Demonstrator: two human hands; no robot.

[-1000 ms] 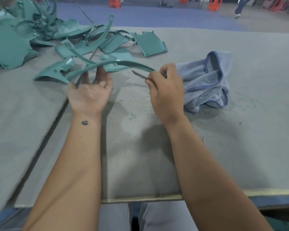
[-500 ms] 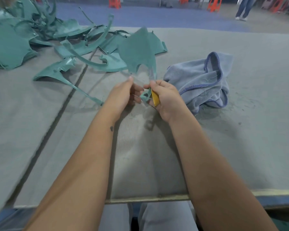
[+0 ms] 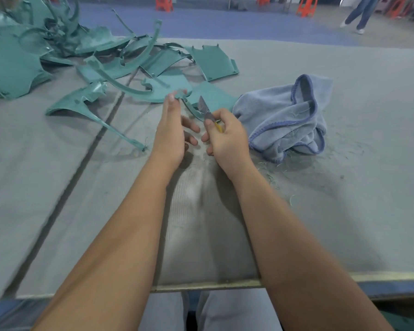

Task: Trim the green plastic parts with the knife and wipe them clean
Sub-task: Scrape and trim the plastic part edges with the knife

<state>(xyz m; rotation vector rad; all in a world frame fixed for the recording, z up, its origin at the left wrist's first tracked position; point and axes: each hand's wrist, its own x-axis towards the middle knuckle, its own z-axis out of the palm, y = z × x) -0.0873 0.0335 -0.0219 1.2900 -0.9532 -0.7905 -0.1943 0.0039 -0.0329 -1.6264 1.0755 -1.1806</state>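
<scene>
Knife (image 3: 207, 110) blade meets a thin curved green part (image 3: 190, 106) beside crumpled blue cloth (image 3: 287, 115).

Even, soft overhead light, we see dim shadows under the forearms on the grey table (image 3: 344, 211), no glare, slight motion blur at the left hand (image 3: 170, 130), wide-angle bending at the edges, far floor soft and hazy.
</scene>
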